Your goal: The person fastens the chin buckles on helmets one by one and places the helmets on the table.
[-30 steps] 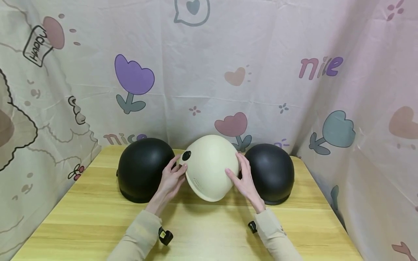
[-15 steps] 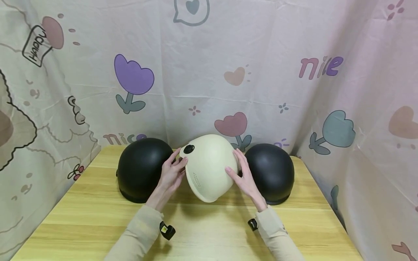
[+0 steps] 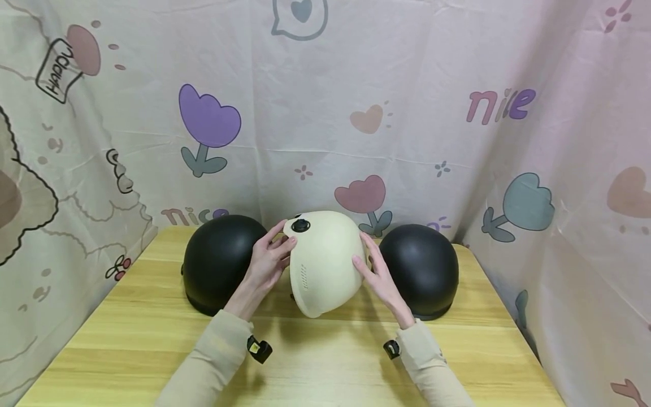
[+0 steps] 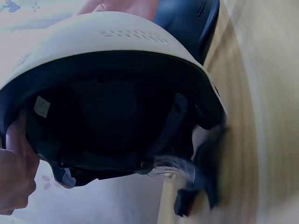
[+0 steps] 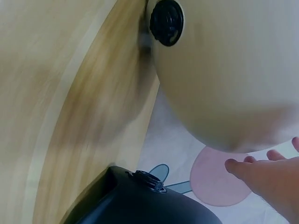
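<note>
I have the cream helmet (image 3: 328, 263) between my two hands, tipped on its side, so its dark inside (image 4: 107, 116) faces my left hand. My left hand (image 3: 267, 260) pinches the rim, just beside the round black knob (image 3: 301, 225). My right hand (image 3: 380, 277) has its fingers spread on the round outside of the helmet, with the thumb on the side near me; I cannot tell if every finger touches. The helmet looks lifted off the worktop (image 3: 325, 373), and a dark strap (image 4: 208, 163) hangs out of it, all blurry. The left black helmet (image 3: 221, 265) sits dome up just past my left hand, and the right black helmet (image 3: 422, 268) sits dome up just past my right hand. I think I am in the middle of the job. Picking up the cream one looks done. It is not put down yet, so that part looks left to do. How much more turning it needs, I cannot tell.
</note>
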The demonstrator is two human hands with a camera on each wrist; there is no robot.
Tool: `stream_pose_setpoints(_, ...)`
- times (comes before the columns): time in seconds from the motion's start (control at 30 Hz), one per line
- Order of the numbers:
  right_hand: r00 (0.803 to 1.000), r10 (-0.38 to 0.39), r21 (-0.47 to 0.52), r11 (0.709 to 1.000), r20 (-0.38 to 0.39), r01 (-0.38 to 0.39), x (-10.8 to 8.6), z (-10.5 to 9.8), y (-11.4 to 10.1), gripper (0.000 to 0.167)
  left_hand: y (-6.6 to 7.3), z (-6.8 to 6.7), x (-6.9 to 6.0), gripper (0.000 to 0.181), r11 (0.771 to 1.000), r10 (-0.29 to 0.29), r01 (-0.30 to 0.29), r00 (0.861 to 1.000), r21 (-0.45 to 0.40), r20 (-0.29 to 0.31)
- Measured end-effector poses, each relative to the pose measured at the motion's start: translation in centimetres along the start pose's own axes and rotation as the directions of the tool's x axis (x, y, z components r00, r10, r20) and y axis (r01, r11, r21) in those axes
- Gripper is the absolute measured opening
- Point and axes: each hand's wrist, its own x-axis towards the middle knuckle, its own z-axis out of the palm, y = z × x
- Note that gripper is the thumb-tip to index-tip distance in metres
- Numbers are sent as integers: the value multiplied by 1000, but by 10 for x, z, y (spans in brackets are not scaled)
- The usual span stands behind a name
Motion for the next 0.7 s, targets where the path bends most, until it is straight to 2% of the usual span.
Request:
stream_pose_setpoints(0.27,1000,-10,49,999,12,10,1,1,-2,63,10,8,1,68,991,-5,1,1000,133,28)
stream_pose_setpoints(0.37,1000,1,55,999,13,-2,1,2,-1,64,12,10,2,69,978,18,-29,998,208,54)
stream_pose_setpoints(0.5,1000,11,52,999,13,-11,2,4,0,64,11,12,2,69,949,50,-73,995,306,83)
stream_pose_setpoints(0.6,1000,17,47,999,18,-17,1,5,0,63,11,14,2,67,934,60,-84,995,347,80)
stream_pose_setpoints(0.7,1000,21,45,999,16,-22,1,7,-2,61,9,16,3,66,928,61,-84,995,363,74)
